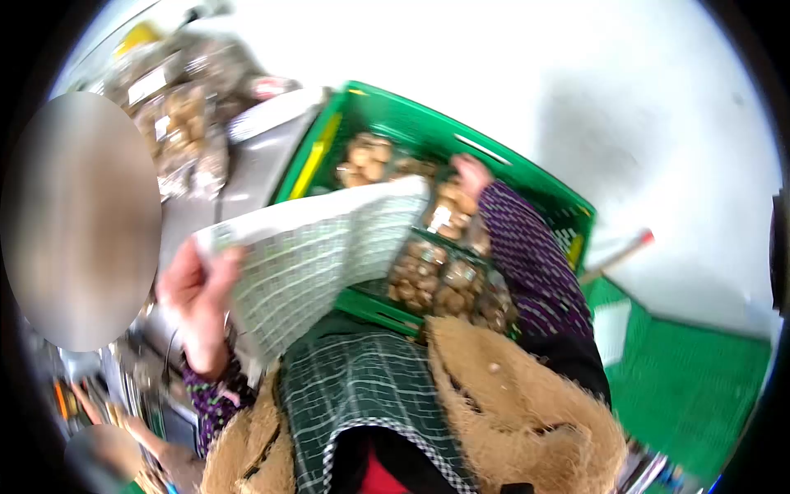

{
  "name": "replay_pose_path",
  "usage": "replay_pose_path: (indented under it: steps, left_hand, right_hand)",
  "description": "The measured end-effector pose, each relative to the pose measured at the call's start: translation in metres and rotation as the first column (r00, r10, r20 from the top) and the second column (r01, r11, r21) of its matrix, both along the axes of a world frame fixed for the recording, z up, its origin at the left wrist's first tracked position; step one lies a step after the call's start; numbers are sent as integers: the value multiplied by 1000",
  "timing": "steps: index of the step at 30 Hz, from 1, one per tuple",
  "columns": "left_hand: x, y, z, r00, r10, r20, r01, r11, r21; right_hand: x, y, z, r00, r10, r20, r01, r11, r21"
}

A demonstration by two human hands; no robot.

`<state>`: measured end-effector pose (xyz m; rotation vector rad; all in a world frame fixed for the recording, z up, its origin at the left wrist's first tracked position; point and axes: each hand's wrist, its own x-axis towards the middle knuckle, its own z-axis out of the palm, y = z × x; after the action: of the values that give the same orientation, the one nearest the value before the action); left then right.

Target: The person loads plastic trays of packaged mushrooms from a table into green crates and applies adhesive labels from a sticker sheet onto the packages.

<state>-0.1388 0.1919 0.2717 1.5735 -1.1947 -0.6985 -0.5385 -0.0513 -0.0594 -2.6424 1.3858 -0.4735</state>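
Observation:
My left hand (200, 288) pinches one end of a large printed sheet (304, 263), white with rows of green markings. The sheet spreads across the front left part of a green plastic crate (346, 300) and hides some of what lies there. Inside the crate, my right hand (471, 174) is curled at the far end of a clear-wrapped pack of what look like brown mushrooms (448, 210); its fingertips are partly hidden. More such packs (415, 276) sit nearer me, and another pack (364, 159) lies at the far left of the crate.
Left of the crate, bagged brown produce (185, 123) is heaped on a metal table (255, 165). Another person's arm (148, 436) shows at the lower left. A stick with a red tip (629, 247) and green flooring or crates (683, 370) are at the right.

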Motion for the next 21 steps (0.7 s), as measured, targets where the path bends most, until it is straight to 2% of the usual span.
replay_pose_path:
  steps: [1,2,3,4,5,6,7,8,9,11,14,16,17,18,21]
  left_hand:
    - [2,1,-6,999,-43,-12,44,999,7]
    - [-2,-2,-12,998,-61,24,62,998,-26]
    - [3,-2,-23,984,-94,154,106,992,-72]
    - [-5,-3,-19,989,-71,131,70,997,8]
    - [-6,-4,-23,993,-106,48,106,994,-6]
    - [-8,-7,-20,989,-131,65,135,989,-62]
    - [-11,-10,-18,984,-161,80,170,978,-119]
    - [-16,-12,-14,983,-160,87,169,979,-111]
    - [-16,-11,-10,977,-147,157,163,982,-96]
    - [-12,-10,-6,963,-132,234,155,984,-86]
    - [-12,-17,-9,878,-40,477,200,936,-288]
    - [-17,-13,-13,882,-82,465,220,943,-251]
    - [-19,-13,-15,882,-96,462,216,953,-214]
    - [-22,-16,-13,873,-57,484,206,943,-262]
    - [-19,-12,-22,880,-46,472,183,951,-248]
  right_hand:
    - [15,0,28,981,-54,-184,85,983,164]
    - [39,14,75,979,-59,-196,111,957,267]
    - [65,26,104,994,-95,60,71,945,320]
    - [99,46,149,925,-77,372,-66,931,359]
    - [132,65,195,769,-45,638,-235,908,348]
    - [156,87,238,665,0,747,-359,876,320]
    - [171,101,269,623,216,751,-429,898,97]
    - [178,109,288,567,334,753,-538,842,32]
    - [187,117,299,559,331,761,-525,851,15]
    - [195,109,304,665,453,594,-339,892,-301]
    - [210,122,324,600,551,580,-422,834,-356]
    - [232,139,312,531,624,573,-432,781,-450]
    - [239,141,300,526,617,586,-374,786,-492]
    - [240,142,297,529,619,580,-349,782,-516]
    - [239,150,289,491,577,653,-285,815,-505]
